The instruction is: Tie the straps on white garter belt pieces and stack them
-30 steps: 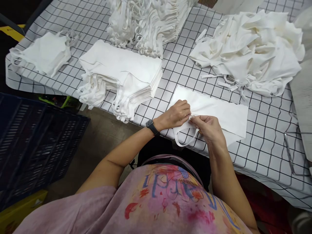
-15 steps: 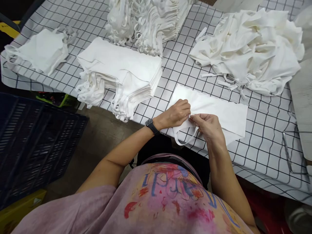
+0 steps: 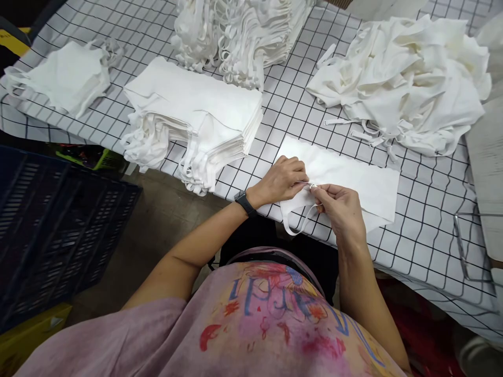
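A white strappy top (image 3: 353,180) lies flat near the table's front edge, one thin strap (image 3: 288,222) looping over the edge side. My left hand (image 3: 286,179), with a dark watch on the wrist, is closed in a pinch on the garment's strap. Facing it, my right hand (image 3: 341,207) pinches the same strap between thumb and fingertips, a small white piece showing at the tips. The two hands are a short gap apart, over the garment's near edge. What exactly sits between the fingertips is too small to make out.
A neat stack of white tops (image 3: 192,99) lies to the left, a taller stack (image 3: 251,36) behind it. One folded white piece (image 3: 66,78) rests far left. At the right is a loose heap of white garments (image 3: 408,84). Dark blue crates (image 3: 58,235) stand lower left.
My right hand has shifted slightly right, away from the left, and the strap between them now shows more. The left hand stays nearly in place.
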Tool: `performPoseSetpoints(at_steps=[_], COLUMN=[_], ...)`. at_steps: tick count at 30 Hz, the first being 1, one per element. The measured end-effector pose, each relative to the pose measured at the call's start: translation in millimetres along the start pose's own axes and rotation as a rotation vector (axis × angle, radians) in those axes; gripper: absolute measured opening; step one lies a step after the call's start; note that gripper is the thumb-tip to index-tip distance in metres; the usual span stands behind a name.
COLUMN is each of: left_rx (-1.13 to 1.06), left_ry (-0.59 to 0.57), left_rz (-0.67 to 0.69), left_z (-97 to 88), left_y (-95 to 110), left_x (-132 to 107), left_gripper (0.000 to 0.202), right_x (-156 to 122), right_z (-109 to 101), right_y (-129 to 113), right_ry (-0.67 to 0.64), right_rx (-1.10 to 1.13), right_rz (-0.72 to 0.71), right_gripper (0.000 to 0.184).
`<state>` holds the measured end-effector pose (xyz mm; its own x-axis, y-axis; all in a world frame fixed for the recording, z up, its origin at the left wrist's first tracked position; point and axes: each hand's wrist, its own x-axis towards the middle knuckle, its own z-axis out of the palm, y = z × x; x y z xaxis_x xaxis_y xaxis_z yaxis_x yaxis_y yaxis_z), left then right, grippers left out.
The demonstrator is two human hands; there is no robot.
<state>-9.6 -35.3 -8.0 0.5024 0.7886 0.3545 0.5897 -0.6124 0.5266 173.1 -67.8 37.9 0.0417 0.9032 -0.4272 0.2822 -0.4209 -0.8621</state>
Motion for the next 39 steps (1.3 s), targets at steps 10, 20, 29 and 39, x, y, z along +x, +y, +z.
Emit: performPoseSetpoints(at_steps=[10,20,29,39], left_rx=[0.093,0.233,0.265,0.260], left_ry=[-0.013,0.031,-0.008,0.001], left_rz=[0.100,0.205,0.215,0.213], left_z=[5.3,5.3,1.9,0.9], left_y=[0,4,8,7], left_x=[0,-1,-1,-2], left_gripper=[0.020,0.025,0.029,0.029], right_x=[2,10,7,6], right_z=[2,0,6,4], right_y=[-3,-5,-14,-8], right_ry=[-0.134,-0.141,-0.110,0.015], right_rx=[-0.133,-0.146,-0.170,-0.099], right_rz=[-0.045,-0.030,-0.014,0.019], right_gripper=[0.027,0.023,0.021,0.023])
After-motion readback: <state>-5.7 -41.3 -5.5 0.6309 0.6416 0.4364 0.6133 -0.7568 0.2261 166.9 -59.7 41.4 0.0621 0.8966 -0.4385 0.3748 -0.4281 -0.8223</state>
